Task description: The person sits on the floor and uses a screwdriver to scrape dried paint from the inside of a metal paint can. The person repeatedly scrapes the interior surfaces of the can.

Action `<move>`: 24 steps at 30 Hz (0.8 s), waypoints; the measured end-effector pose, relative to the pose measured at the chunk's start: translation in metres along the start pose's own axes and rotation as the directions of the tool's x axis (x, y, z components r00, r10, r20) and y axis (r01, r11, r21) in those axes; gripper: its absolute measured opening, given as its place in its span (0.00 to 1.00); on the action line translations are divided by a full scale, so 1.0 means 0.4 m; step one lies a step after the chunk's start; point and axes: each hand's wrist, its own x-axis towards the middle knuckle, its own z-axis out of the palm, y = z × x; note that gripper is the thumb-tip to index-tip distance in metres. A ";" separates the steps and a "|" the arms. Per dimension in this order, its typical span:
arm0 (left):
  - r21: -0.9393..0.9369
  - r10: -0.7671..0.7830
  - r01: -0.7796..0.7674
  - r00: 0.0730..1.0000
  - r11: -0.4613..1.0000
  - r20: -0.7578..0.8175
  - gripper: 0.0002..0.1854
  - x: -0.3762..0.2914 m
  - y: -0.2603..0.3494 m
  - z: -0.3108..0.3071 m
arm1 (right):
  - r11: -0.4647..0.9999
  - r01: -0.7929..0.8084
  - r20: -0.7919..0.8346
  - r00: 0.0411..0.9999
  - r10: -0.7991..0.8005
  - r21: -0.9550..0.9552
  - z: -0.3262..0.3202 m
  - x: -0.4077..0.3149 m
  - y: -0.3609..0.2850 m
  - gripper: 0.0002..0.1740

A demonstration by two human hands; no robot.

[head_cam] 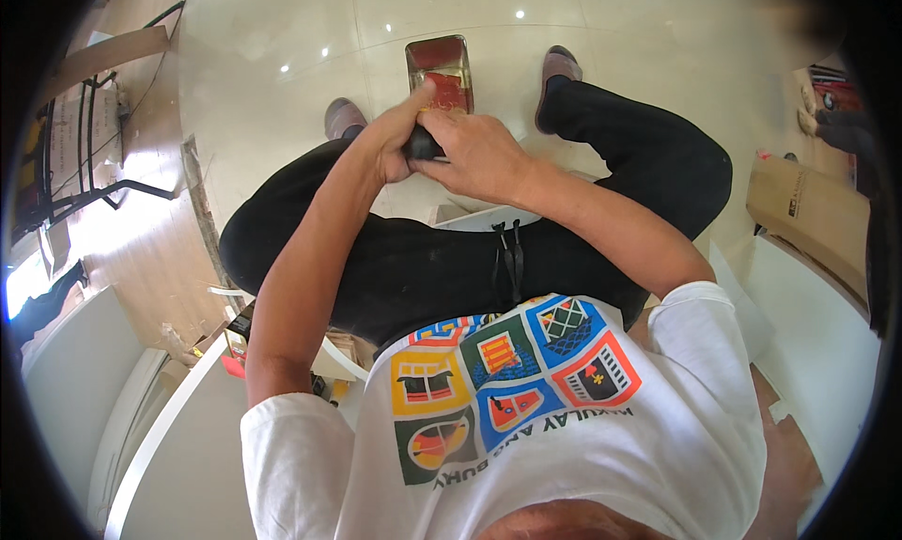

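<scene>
Both hands meet in front of me, between my spread knees, above the tiled floor. A dark, rounded object [423, 144], perhaps a handle, is gripped between my left hand [396, 132] and my right hand [479, 152]. Its full shape is hidden by the fingers. Just beyond them is a rectangular, dark-rimmed container [437, 48] with a reddish inside. A red, flat-faced piece [447, 89] shows at its near end, beside my left thumb; pale, thin strands or shavings lie near my fingers. Whether the dark object joins the red piece cannot be seen.
A cardboard box [810, 209] bearing print rests by a white panel [803, 314] on the right. Another person's legs [842, 127] are at the far right. Black metal framing [88, 152] stands left, with a curved white-edged panel [190, 441] at lower left.
</scene>
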 end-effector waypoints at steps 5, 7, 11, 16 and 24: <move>0.275 -0.050 0.121 0.966 0.954 -0.253 0.13 -0.062 -0.047 -0.008 | 0.851 -0.474 0.817 0.567 0.100 0.225 -0.180 0.030 0.099 0.23; 0.415 -0.105 0.187 0.971 0.891 -0.213 0.13 -0.056 -0.021 -0.051 | 0.794 -0.607 0.896 0.336 0.291 -0.030 -0.175 0.053 0.206 0.23; 0.668 -0.102 0.249 0.963 0.701 -0.251 0.17 -0.113 0.023 -0.089 | 0.818 -0.200 0.761 0.302 0.574 -0.539 0.023 0.060 0.439 0.20; 0.743 0.011 0.234 0.951 0.627 -0.308 0.27 -0.101 0.032 -0.045 | 0.792 -0.482 0.543 0.578 0.609 -0.376 0.371 -0.077 0.645 0.18; 0.915 0.175 0.140 0.960 0.379 -0.219 0.26 -0.084 -0.020 -0.118 | 0.790 -0.592 0.482 0.652 0.586 -0.160 0.528 -0.202 0.512 0.20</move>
